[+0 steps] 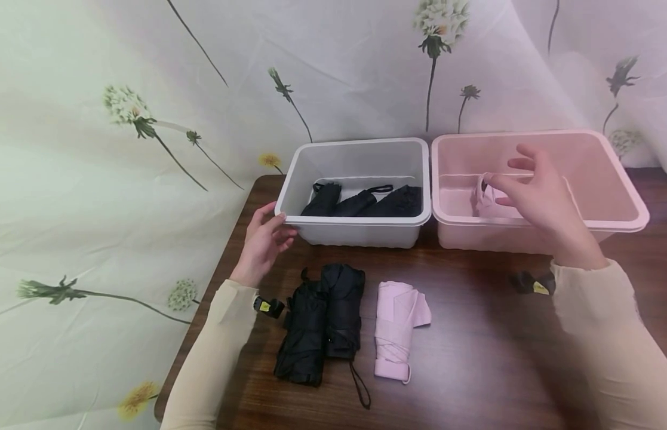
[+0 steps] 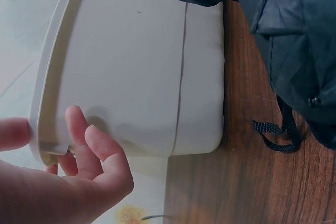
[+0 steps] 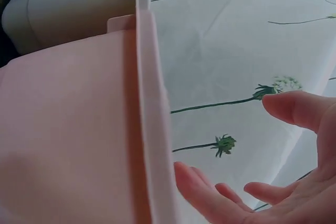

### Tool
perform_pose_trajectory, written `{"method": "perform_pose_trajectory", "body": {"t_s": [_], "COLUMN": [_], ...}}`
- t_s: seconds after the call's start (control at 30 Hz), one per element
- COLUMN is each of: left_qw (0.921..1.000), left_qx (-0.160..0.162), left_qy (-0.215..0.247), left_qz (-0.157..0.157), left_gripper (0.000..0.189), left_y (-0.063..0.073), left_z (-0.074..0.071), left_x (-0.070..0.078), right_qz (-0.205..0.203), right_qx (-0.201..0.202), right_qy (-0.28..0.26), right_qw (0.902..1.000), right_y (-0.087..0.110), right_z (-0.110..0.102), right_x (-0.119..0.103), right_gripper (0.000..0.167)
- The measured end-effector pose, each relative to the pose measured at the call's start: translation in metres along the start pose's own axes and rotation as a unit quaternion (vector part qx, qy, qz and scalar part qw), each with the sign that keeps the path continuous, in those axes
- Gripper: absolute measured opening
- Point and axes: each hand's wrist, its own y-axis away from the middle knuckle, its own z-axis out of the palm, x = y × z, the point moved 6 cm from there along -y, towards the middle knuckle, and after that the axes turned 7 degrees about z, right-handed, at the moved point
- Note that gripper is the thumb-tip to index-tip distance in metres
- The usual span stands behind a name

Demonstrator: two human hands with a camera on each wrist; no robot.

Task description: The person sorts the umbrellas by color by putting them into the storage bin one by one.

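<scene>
My left hand (image 1: 262, 245) holds the near left corner of a white bin (image 1: 360, 234), its thumb on the rim and fingers below it. Three folded black umbrellas (image 1: 323, 202) lie inside. Over a pink bin (image 1: 473, 236) hovers my right hand (image 1: 545, 200), fingers spread and holding nothing. Beneath it, a folded pink umbrella (image 1: 489, 204) rests in that bin, partly hidden by the hand and the front rim. In front of the bins, two folded black umbrellas (image 1: 303, 334) lie side by side on the table, with another pink umbrella (image 1: 393, 328) to their right.
The two bins stand side by side at the back of a dark wooden table (image 1: 473, 358). Behind them hangs a pale cloth (image 1: 360, 77) printed with dandelions. At the left, the table's edge runs close to my left forearm.
</scene>
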Motion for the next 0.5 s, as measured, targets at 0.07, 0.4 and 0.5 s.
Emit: {"method": "perform_pose_trajectory", "body": {"t_s": [0.07,0.4,0.5], "left_qw": [1.0000,1.0000,0.9999], "left_qx": [0.001,-0.004,-0.003], "left_qy": [0.006,0.009,0.011], "left_qz": [-0.001,-0.001,-0.001], "left_gripper": [0.047,0.049,0.049], "left_y": [0.000,-0.001,-0.001], "left_z": [0.000,0.000,0.000], "left_x": [0.000,-0.001,-0.001], "right_qz": [-0.011,-0.083,-0.091], "right_qx": [-0.001,0.003,-0.007], "right_qy": [-0.013,-0.004,-0.014], "right_qw": [0.9999,0.9965,0.9958], "right_y": [0.002,0.027,0.034], "right_z": [0.000,0.009,0.017], "right_x": [-0.002,-0.008,-0.008], "right_gripper": [0.085,0.043,0.038]}}
